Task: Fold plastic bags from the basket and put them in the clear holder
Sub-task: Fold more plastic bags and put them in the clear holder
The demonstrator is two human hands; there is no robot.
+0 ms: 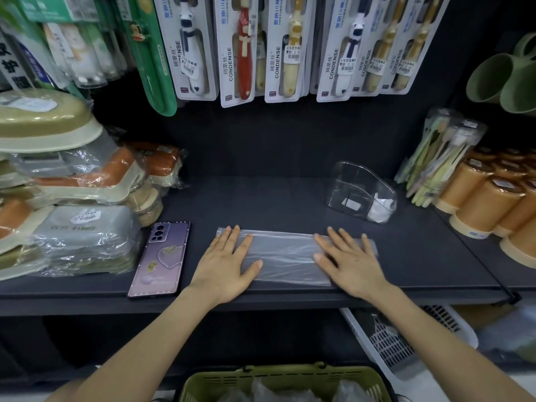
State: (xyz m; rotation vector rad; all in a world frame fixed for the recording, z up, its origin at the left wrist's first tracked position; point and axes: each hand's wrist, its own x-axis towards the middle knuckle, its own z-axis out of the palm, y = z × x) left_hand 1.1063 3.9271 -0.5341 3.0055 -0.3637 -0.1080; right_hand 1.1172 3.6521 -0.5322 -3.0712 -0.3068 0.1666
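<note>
We are looking at a dark shelf (261, 204), where a purple phone (161, 258) is lying face down near the front edge. Just to its left, plastic-wrapped lidded boxes (72, 198) in beige, orange and grey are sitting in a stack. Carded toothbrushes (285, 47) are hanging in a row above. On the right, orange cups (490, 207) are crowding together beside a clear pack of pastel toothbrushes (438, 161), and green mugs (504, 79) are showing above them. A white slotted basket (385, 340) is sitting below the shelf.
</note>
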